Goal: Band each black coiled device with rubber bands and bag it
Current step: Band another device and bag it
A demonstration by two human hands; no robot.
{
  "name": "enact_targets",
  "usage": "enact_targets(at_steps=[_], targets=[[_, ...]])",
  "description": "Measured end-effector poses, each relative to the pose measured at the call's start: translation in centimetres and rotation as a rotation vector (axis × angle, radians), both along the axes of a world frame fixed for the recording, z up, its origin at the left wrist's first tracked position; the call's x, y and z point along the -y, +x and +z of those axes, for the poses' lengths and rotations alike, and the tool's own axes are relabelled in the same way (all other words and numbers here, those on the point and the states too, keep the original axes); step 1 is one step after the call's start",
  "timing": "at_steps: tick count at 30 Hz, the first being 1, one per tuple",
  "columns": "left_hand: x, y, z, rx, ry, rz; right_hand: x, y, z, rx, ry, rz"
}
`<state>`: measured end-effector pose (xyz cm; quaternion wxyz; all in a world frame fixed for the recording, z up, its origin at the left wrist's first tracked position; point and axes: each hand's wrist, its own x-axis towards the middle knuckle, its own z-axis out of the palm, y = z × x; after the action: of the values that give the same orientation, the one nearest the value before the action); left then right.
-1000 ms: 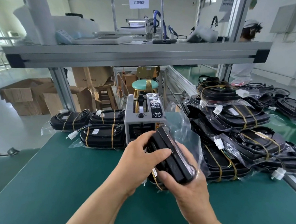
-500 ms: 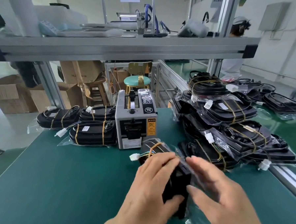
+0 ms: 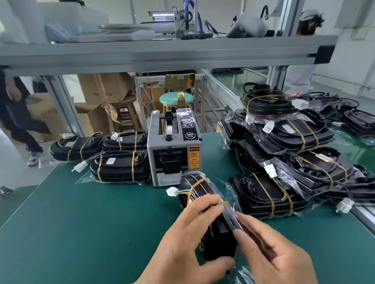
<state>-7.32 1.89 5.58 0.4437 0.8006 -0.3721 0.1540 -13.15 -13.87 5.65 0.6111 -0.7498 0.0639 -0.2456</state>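
Lower centre, left hand (image 3: pixel 188 252) fingers grasping black coiled device (image 3: pixel 220 238), right hand (image 3: pixel 277 258) fingers pinching its clear bag (image 3: pixel 243 274), green counter (image 3: pixel 99 222) beneath

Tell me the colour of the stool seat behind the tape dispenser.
The stool seat is mint green, head view.

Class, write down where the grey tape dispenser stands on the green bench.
In the head view the grey tape dispenser stands mid-bench, between three bagged devices on its left and a larger pile on its right, behind the device being held.
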Motion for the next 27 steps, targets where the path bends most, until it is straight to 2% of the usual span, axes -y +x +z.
enact_targets(at_steps=[1,4,5,7,9,16,23,27], targets=[[-0.2,0.3,0.7,-0.104,-0.117,0.048,0.0,0.2,-0.1,0.003,-0.02,-0.014],[-1.0,4.3,2.0,-0.53,-0.546,0.487,0.0,0.4,-0.3,0.057,-0.121,-0.042],[-1.3,6.5,2.2,-0.698,-0.676,0.566,-0.1,0.4,-0.3,0.078,-0.153,-0.039],[-1.7,10.1,2.7,-0.955,-0.815,0.609,-0.3,0.3,0.0,0.113,-0.21,-0.025],[-1.4,12.1,2.7,-1.085,-0.862,0.624,-0.3,0.4,0.2,0.134,-0.22,-0.027],[0.1,14.8,3.2,-1.284,-0.941,0.618,-0.1,0.7,-0.5,0.165,-0.102,-0.01],[1.3,15.6,3.7,-1.29,-1.041,0.715,0.0,0.8,-0.7,0.166,-0.062,0.018],[1.5,15.0,3.7,-1.204,-1.099,0.748,-0.3,0.8,-0.7,0.181,-0.048,0.018]])
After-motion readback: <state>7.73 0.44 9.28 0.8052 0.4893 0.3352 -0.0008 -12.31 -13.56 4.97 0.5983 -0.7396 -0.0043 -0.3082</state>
